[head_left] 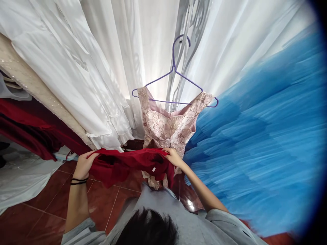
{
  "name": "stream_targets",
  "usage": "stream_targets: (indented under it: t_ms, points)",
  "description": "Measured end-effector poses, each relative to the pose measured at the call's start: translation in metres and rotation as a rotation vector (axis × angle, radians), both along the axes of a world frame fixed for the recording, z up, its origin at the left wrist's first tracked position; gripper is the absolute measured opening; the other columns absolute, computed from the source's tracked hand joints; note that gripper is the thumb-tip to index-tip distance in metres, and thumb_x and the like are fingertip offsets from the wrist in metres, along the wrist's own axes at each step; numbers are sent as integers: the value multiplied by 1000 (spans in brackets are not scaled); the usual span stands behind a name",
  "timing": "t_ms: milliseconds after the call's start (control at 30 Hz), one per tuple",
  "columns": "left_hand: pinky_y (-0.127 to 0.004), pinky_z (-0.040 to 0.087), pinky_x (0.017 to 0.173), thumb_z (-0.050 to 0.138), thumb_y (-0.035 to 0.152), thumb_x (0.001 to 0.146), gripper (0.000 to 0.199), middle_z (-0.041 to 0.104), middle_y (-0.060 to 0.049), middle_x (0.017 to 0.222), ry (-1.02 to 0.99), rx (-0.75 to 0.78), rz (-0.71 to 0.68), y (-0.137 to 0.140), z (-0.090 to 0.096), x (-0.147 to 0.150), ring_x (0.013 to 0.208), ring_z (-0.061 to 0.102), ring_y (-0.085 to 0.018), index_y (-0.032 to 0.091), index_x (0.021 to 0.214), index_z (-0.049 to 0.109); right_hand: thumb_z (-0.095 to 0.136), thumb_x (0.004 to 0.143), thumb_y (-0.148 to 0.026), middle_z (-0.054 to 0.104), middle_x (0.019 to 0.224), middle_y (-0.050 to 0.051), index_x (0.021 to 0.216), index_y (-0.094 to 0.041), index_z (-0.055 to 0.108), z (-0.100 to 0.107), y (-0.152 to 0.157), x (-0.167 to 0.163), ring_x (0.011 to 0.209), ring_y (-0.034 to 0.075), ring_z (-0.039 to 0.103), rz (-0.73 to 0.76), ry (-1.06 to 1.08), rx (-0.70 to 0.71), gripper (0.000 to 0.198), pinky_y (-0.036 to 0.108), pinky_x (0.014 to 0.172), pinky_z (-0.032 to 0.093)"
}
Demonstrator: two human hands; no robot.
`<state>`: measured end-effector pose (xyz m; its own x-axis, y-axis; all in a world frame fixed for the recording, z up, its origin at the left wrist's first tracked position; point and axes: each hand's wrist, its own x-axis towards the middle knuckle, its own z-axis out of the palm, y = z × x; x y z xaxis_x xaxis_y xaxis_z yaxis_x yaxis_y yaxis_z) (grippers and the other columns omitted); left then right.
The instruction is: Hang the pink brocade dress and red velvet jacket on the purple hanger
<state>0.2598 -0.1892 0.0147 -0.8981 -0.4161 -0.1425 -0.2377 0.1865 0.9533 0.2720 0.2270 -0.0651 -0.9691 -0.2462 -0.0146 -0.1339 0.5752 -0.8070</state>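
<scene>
A dark red garment [127,161] is stretched sideways between my two hands, its lower part hanging in folds with a small white tag on the right. My left hand [84,165], with black bands at the wrist, pinches its left end. At the right end, my right hand [173,157] grips the upper edge between thumb and fingers. Just beyond the garment hangs a pink floral dress [170,126] on a purple hanger [173,68]; the red cloth covers part of its lower half. What kind of garment the red piece is, I cannot tell.
White curtains [158,41] and white ruffled garments [97,102] fill the back and left. A large blue tulle skirt [260,143] takes up the right. Further left are a beige sparkly fabric [43,85] and dark red clothes [33,126]. Red tiles [107,204] cover the floor.
</scene>
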Motion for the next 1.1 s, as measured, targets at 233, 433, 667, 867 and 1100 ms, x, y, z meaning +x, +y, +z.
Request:
stream_targets:
  t_ms: [233, 433, 667, 867, 1100]
  points:
    - [-24, 45, 51, 79, 34, 41, 26, 65, 7, 51, -42, 218, 53, -9, 47, -11, 51, 54, -13, 22, 61, 67, 60, 90, -37, 57, 140, 15, 141, -19, 51, 104, 35, -28, 134, 30, 49, -213, 678, 173, 55, 52, 112, 40]
    - [-25, 48, 57, 84, 37, 36, 43, 70, -1, 60, -38, 98, -310, 13, 100, -45, 62, 61, -18, 13, 69, 71, 63, 84, -34, 62, 121, 18, 116, -15, 62, 191, 116, -108, 114, 32, 53, -821, 853, 376, 37, 53, 102, 39]
    - [-25, 39, 59, 62, 47, 61, 30, 58, 2, 55, 66, -692, -356, 40, 150, -111, 64, 54, -17, 17, 60, 66, 56, 84, -40, 31, 55, -3, 57, -20, 41, 195, 132, -128, 58, 12, 33, -759, 720, 144, 37, 29, 60, 28]
    - [-30, 39, 63, 62, 40, 67, 24, 50, -4, 54, 52, -1121, -302, 82, 196, -192, 69, 58, -24, 19, 56, 59, 56, 81, -43, 27, 52, -4, 55, -19, 44, 199, 120, -126, 56, 12, 32, -762, 632, 44, 37, 29, 58, 24]
    - [-34, 46, 68, 63, 33, 68, 23, 66, -13, 73, 133, -1060, -255, 131, 213, -231, 79, 63, -29, 13, 74, 70, 53, 82, -46, 27, 51, -4, 54, -20, 39, 195, 110, -120, 55, 12, 30, -778, 612, 85, 41, 30, 58, 23]
